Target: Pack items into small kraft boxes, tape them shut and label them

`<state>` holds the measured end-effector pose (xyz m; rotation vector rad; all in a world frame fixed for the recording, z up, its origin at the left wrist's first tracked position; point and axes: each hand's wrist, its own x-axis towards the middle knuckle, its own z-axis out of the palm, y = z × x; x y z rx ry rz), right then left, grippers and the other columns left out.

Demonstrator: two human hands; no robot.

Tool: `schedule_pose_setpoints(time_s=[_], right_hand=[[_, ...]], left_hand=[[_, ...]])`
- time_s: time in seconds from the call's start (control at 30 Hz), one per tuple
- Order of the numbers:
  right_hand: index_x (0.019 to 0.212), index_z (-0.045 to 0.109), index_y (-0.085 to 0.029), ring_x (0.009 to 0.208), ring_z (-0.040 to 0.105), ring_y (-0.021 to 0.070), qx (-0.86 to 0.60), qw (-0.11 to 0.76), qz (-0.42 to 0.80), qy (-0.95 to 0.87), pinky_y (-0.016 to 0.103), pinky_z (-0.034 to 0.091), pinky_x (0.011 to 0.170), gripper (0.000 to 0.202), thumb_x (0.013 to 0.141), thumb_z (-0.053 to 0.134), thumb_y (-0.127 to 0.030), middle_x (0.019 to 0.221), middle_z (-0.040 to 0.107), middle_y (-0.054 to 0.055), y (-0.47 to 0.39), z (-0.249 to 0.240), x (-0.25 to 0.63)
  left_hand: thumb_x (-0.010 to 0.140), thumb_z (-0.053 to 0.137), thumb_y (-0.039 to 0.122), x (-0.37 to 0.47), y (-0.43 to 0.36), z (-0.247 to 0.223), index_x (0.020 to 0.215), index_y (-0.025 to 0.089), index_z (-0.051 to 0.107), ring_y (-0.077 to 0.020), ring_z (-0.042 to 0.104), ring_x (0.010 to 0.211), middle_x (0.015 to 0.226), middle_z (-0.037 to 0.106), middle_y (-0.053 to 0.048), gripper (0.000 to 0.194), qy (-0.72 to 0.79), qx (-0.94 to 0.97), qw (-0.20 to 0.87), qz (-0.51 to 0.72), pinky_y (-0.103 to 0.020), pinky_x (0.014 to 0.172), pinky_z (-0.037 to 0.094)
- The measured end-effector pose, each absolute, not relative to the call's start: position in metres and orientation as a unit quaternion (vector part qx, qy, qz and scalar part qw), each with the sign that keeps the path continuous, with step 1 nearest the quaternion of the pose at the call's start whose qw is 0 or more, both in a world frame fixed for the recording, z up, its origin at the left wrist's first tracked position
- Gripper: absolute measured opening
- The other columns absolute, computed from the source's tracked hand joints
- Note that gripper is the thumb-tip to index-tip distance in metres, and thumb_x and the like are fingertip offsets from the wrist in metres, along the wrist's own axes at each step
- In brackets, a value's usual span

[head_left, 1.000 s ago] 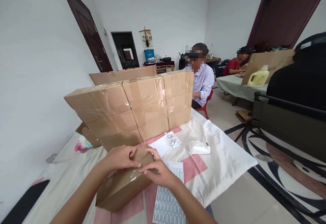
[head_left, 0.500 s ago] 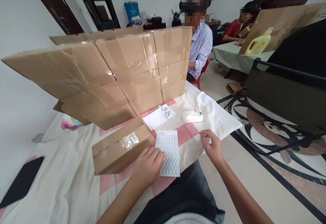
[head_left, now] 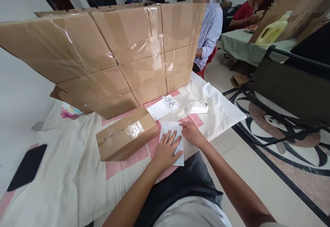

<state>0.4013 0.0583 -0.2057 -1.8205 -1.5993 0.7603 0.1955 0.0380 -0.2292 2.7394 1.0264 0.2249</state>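
Note:
A white sheet of labels (head_left: pixel 179 160) printed with rows of small outlined rectangles lies on the cloth-covered table in front of me. My left hand (head_left: pixel 168 149) rests flat across its middle, fingers spread, covering part of the rows. At the sheet's upper right edge my right hand (head_left: pixel 190 132) has its thumb and index finger pinched together on the sheet; whether a single label is between them is too small to tell. A taped cardboard box (head_left: pixel 126 136) lies just left of the sheet. Beyond the right hand sits a white tape dispenser (head_left: pixel 197 108).
A tall wall of taped cardboard (head_left: pixel 139 55) stands across the back of the table. White paper (head_left: pixel 160 109) with a small clear packet lies before it. A black flat object (head_left: pixel 27 166) is at far left. A person in a light shirt (head_left: pixel 210 27) sits behind the cardboard.
My right hand has moved left from beside the sheet onto its upper right edge. My left hand has slid onto the sheet's middle and spread its fingers. The view has tilted downward.

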Motion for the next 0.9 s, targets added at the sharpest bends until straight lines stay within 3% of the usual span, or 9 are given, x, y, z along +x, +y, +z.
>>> schedule_pose_setpoints(time_s=[0.23, 0.43, 0.63, 0.77, 0.83, 0.9], right_hand=[[0.087, 0.070, -0.018, 0.081, 0.060, 0.0173, -0.690, 0.249, 0.214, -0.645, 0.029, 0.046, 0.074, 0.013, 0.085, 0.061, -0.010, 0.094, 0.060, 0.006, 0.054, -0.208, 0.393], [0.078, 0.058, -0.018, 0.077, 0.058, 0.0184, -0.688, 0.263, 0.218, -0.640, 0.029, 0.041, 0.068, 0.017, 0.090, 0.049, -0.012, 0.088, 0.062, 0.007, 0.055, -0.207, 0.387], [0.081, 0.052, -0.021, 0.069, 0.060, 0.0177, -0.674, 0.289, 0.263, -0.627, 0.030, 0.044, 0.066, 0.015, 0.092, 0.042, -0.020, 0.078, 0.067, 0.005, 0.059, -0.210, 0.398], [0.086, 0.051, -0.021, 0.065, 0.062, 0.0155, -0.623, 0.388, 0.385, -0.560, 0.027, 0.048, 0.061, 0.006, 0.087, 0.049, -0.026, 0.080, 0.071, 0.004, 0.063, -0.202, 0.401], [0.092, 0.053, -0.020, 0.063, 0.062, 0.0153, -0.595, 0.439, 0.433, -0.515, 0.026, 0.047, 0.058, 0.013, 0.082, 0.056, -0.028, 0.077, 0.072, 0.003, 0.064, -0.196, 0.398], [0.110, 0.056, -0.019, 0.062, 0.062, 0.0153, -0.579, 0.456, 0.452, -0.503, 0.026, 0.047, 0.056, 0.032, 0.079, 0.061, -0.028, 0.074, 0.072, 0.000, 0.063, -0.192, 0.395]], left_hand=[[0.099, 0.044, 0.058, 0.194, 0.039, -0.233, 0.157, 0.027, 0.031, -0.0351, 0.017, 0.156, 0.168, 0.024, -0.008, 0.067, 0.343, 0.927, 0.122, 0.091, -0.058, 0.126, 0.025], [0.098, 0.045, 0.060, 0.192, 0.039, -0.236, 0.156, 0.028, 0.034, -0.0359, 0.021, 0.155, 0.167, 0.027, -0.008, 0.067, 0.341, 0.926, 0.121, 0.109, -0.059, 0.124, 0.028], [0.096, 0.049, 0.058, 0.194, 0.039, -0.238, 0.154, 0.028, 0.037, -0.0359, 0.022, 0.155, 0.167, 0.028, -0.008, 0.066, 0.344, 0.922, 0.126, 0.124, -0.058, 0.124, 0.029], [0.096, 0.050, 0.058, 0.193, 0.040, -0.236, 0.152, 0.026, 0.040, -0.0383, 0.026, 0.153, 0.165, 0.033, -0.010, 0.065, 0.341, 0.921, 0.132, 0.131, -0.061, 0.122, 0.030], [0.096, 0.053, 0.056, 0.191, 0.042, -0.229, 0.148, 0.025, 0.045, -0.0371, 0.031, 0.151, 0.162, 0.038, -0.011, 0.061, 0.333, 0.924, 0.128, 0.135, -0.060, 0.121, 0.033], [0.097, 0.053, 0.050, 0.186, 0.043, -0.215, 0.138, 0.026, 0.056, -0.0309, 0.045, 0.143, 0.154, 0.050, -0.009, 0.048, 0.314, 0.931, 0.119, 0.140, -0.052, 0.119, 0.038]])
